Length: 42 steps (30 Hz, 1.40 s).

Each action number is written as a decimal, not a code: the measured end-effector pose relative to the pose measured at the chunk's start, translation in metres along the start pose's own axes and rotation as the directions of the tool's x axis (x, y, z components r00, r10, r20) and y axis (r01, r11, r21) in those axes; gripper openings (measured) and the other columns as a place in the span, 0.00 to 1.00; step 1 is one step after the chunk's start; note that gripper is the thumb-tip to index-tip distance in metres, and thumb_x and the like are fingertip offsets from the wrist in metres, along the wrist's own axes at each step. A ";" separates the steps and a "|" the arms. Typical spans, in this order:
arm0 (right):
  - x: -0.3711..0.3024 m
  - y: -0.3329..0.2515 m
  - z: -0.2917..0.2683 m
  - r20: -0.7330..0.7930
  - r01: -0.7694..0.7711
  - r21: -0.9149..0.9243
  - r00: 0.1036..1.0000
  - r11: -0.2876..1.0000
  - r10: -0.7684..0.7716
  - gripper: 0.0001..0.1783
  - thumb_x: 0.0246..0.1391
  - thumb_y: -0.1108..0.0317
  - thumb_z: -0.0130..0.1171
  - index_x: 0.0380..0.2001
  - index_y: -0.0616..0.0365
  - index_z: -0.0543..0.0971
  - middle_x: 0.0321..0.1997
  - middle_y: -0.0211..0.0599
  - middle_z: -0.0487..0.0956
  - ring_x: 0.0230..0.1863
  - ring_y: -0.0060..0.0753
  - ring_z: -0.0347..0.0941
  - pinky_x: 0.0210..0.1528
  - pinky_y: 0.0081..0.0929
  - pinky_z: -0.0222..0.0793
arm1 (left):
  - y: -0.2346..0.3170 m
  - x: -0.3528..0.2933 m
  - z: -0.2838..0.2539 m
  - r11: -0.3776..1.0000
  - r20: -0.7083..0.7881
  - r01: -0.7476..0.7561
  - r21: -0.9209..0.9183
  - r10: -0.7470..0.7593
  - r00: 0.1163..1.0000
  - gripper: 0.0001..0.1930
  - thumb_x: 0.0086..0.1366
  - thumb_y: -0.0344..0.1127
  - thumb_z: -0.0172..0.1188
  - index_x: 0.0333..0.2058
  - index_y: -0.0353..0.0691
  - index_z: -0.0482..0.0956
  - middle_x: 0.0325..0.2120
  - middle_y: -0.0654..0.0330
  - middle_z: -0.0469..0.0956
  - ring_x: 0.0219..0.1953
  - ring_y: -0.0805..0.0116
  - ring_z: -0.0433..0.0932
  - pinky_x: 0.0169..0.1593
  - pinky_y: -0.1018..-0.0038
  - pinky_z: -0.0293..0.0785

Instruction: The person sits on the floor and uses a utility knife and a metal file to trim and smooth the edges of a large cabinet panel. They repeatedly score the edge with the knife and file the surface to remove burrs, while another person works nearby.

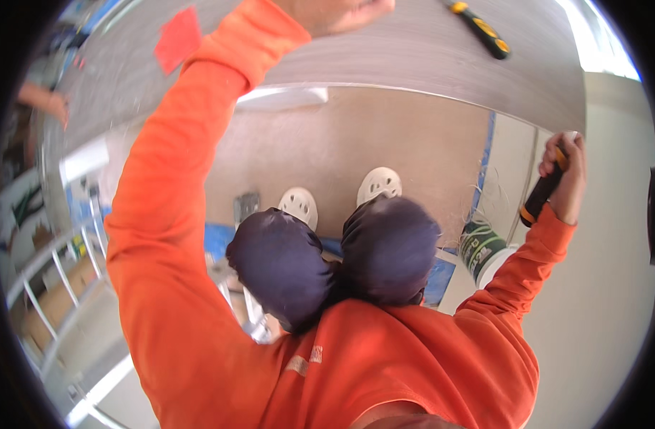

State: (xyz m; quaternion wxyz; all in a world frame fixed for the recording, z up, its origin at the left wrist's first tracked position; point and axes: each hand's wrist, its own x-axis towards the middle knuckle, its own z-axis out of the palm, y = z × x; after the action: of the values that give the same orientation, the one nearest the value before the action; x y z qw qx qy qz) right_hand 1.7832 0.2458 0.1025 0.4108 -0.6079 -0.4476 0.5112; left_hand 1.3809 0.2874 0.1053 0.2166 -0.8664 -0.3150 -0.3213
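My right hand (567, 171) is wrapped round a tool with a black-and-orange handle (542, 191), close to the right end of the grey wood-look countertop (413, 57). The handle slants down and left out of my fist; the working end is hidden by my fingers, so its kind is unclear. Across the countertop reaches my left arm. My left hand (342, 16) is over the surface at the top edge of the view, partly cut off, fingers stretched to the right. Farther right on the top lies a black-and-yellow handled tool (485, 32), its far end out of view.
A red piece (178, 39) lies on the countertop at left. Thin pale strips (490, 196) hang near a green-and-white bucket (485, 250) below. Blue tape (487, 157) edges the brown floor covering. A metal ladder (59, 268) stands left. Another person's hand (50, 104) shows far left.
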 end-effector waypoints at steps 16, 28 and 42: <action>0.083 0.130 -0.039 -0.716 0.258 -0.101 0.652 0.961 -0.250 0.12 0.62 0.72 0.59 0.47 0.64 0.77 0.42 0.41 0.78 0.37 0.32 0.81 0.34 0.28 0.84 | -0.010 -0.062 0.057 0.922 0.536 0.130 -0.364 0.093 0.839 0.29 0.66 0.50 0.60 0.63 0.50 0.69 0.64 0.54 0.64 0.65 0.50 0.64 0.65 0.56 0.61; 0.101 0.118 -0.084 -0.782 -0.001 -0.155 0.611 0.988 -0.122 0.17 0.54 0.68 0.65 0.45 0.67 0.81 0.38 0.42 0.85 0.34 0.32 0.85 0.37 0.27 0.81 | -0.026 -0.083 0.072 0.873 0.467 0.487 -0.016 -0.424 0.776 0.28 0.66 0.42 0.54 0.65 0.46 0.65 0.67 0.51 0.62 0.69 0.51 0.60 0.68 0.52 0.56; 0.089 0.145 -0.043 -0.787 -0.093 -0.473 0.490 0.876 -0.374 0.09 0.57 0.74 0.62 0.42 0.60 0.82 0.35 0.36 0.86 0.37 0.29 0.84 0.43 0.27 0.77 | -0.172 -0.125 0.103 0.886 0.319 0.435 0.158 -0.463 0.827 0.22 0.70 0.44 0.52 0.59 0.41 0.70 0.60 0.51 0.69 0.63 0.49 0.66 0.64 0.54 0.63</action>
State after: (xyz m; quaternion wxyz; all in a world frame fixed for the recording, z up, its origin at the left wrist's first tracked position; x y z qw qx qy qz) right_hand 1.8509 0.2913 -0.0531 0.4649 -0.8179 -0.3385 -0.0175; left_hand 1.2321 0.4179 -0.0238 0.1094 -0.8016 -0.5554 -0.1923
